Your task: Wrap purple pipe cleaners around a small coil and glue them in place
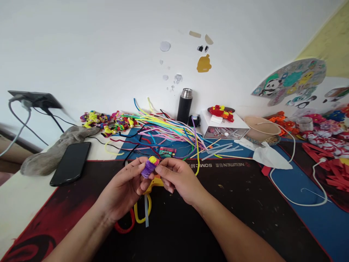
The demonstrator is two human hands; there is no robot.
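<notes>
Between my two hands is a small pipe-cleaner figure (148, 168), coiled in purple with a yellow and pinkish-red top. My left hand (125, 182) grips its purple body between thumb and fingers. With thumb and forefinger my right hand (178, 177) pinches the figure's right side; the exact spot is hidden by the fingers. Under the hands, on the dark mat, lie scissors with a red and a yellow handle loop (135, 214). A yellow glue gun (156, 183) is partly covered by my hands, and a pale strip (146, 211) crosses the yellow loop.
Behind the hands spreads a pile of coloured pipe cleaners (169, 127). A black thermos (185, 105) stands by the wall, beside a white box (225, 125). Left are a phone (71, 163) and finished figures (109, 122); right, a bowl (261, 127), tissue (272, 156) and white cable (297, 204).
</notes>
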